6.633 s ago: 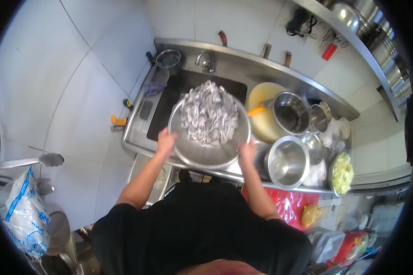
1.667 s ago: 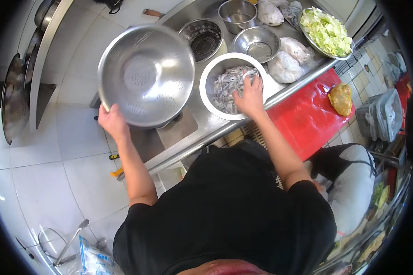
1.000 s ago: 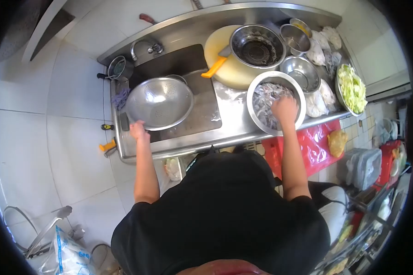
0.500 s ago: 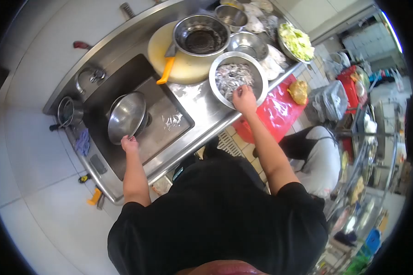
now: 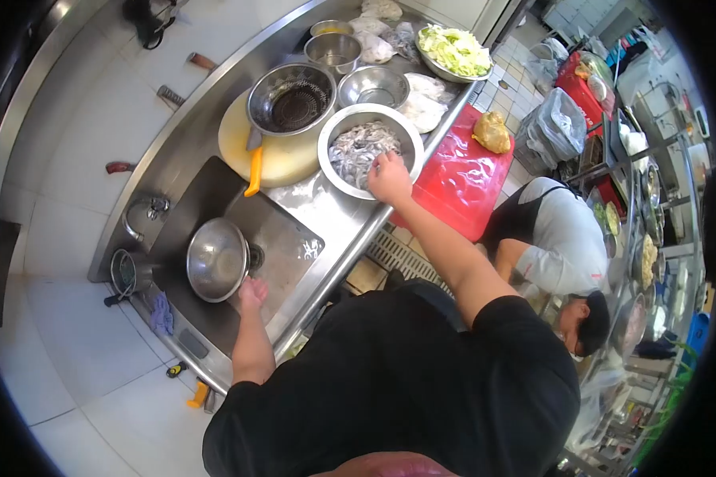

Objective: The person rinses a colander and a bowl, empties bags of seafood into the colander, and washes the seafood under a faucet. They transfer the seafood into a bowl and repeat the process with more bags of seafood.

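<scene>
Where tiles meet, steel counter (image 5: 338, 219) holds sink (image 5: 274, 238)

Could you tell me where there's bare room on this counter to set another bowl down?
Bare steel lies between the sink and the bowl of seafood, below the cutting board. Beyond that, colander, small bowls and bags crowd the counter.
</scene>
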A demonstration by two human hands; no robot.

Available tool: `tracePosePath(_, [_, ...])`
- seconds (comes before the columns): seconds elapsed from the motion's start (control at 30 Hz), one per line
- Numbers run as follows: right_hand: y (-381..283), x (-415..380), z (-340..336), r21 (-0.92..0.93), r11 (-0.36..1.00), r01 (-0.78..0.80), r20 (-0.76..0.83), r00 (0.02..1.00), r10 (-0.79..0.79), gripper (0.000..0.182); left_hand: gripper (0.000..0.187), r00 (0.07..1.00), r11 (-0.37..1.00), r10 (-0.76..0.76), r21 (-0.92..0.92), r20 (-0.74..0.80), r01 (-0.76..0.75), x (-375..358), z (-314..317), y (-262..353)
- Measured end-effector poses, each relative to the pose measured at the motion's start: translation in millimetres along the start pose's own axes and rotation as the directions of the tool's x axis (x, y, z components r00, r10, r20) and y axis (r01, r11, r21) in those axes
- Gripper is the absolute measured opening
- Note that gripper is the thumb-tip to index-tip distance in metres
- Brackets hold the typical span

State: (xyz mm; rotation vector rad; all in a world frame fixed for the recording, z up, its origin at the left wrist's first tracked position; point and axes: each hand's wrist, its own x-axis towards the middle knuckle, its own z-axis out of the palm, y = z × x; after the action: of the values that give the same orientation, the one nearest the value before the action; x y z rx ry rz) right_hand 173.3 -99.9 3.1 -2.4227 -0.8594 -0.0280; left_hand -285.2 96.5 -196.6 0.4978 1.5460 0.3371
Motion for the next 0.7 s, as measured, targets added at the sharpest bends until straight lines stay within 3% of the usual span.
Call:
tracePosePath(0.13, [2.2, 1.1, -4.1, 0.012, 1.0, 0.003, 0.069, 0.998, -0.003, 0.019, 0.025, 0.954, 0.94, 0.297, 0.167, 0.039, -0.299, -20.9, 31.3, -21.5])
tracePosePath(0.23, [7.0, 0.0, -5.7, 0.065, 0.997, 0.029, 0.054, 0.998, -0.033, 0.019, 0.019, 0.822, 0.779, 0.545, 0.264, 0.165, -0.569, -88.3, 82.5, -14.0])
tracePosePath(0.3, [10.8, 1.2, -6.7, 0.106, 0.994, 0.032, 0.039, 0.999, -0.036, 0.018, 0.017, 0.703, 0.626, 0.663, 0.322, 0.258, -0.71, -136.2, 125.4, -0.3])
tracePosePath(0.37, [14.1, -1.3, -6.5, 0.182, 0.983, 0.032, 0.034, 0.999, -0.039, 0.016, 0.018, 0.413, 0.226, 0.743, 0.383, 0.528, -0.896, -192.0, 166.7, 18.1])
tracePosePath(0.47, [19.9, 1.8, -10.3, 0.334, 0.942, 0.018, 0.009, 1.0, -0.022, 0.013, 0.015, 0.146, -0.181, 0.614, 0.319, 0.776, -0.93, -274.1, 232.4, 41.3])
tracePosePath(0.57, [25.2, 3.0, -12.6, 0.44, 0.898, 0.018, -0.005, 1.0, -0.017, 0.014, 0.016, -0.091, -0.553, 0.441, 0.19, 0.893, -0.811, -293.9, 289.3, 58.3])
tracePosePath(0.7, [37.7, 8.0, -1.2, 0.559, 0.827, -0.055, 0.022, 0.998, 0.051, 0.016, 0.018, -0.094, -0.579, 0.509, 0.26, 0.856, -0.773, -265.5, 363.6, 56.2])
